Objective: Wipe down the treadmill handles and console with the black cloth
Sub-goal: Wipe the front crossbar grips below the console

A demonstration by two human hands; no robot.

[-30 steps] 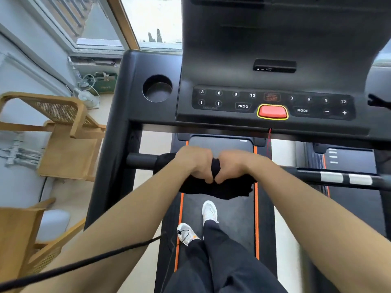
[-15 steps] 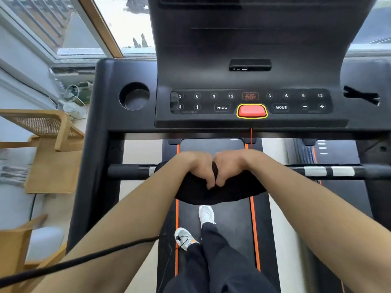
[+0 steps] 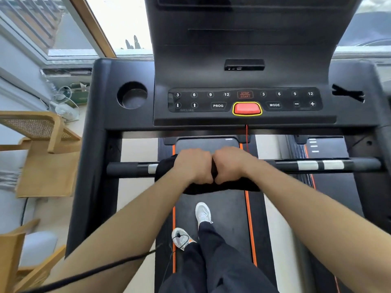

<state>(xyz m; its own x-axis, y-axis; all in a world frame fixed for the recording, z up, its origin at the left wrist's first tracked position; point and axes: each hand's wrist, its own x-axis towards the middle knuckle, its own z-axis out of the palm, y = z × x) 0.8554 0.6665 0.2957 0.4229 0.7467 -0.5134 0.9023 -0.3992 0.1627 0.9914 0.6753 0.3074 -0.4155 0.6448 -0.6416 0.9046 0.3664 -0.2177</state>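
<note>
Daylight from a window (image 3: 118, 22) falls on a treadmill (image 3: 95, 144) with wooden chairs (image 3: 53, 132) off its left side. The left hand (image 3: 193, 166) and right hand (image 3: 230, 164) sit knuckle to knuckle at the middle of the handlebar (image 3: 364, 164), fingers curled down over the black cloth (image 3: 165, 168). The cloth wraps the bar and sags in a soft fold beneath it. The job looks to be at its handle stage. Both ends of the bar, the right one with silver bands (image 3: 307, 165), lie outside the cloth, and the console (image 3: 243, 81) is untouched now; whether it has been wiped cannot be told. The bar is a smooth round tube. The console is matt hard plastic with flat printed keys, a glossy red button (image 3: 247, 108) and a round cup holder (image 3: 132, 95).
</note>
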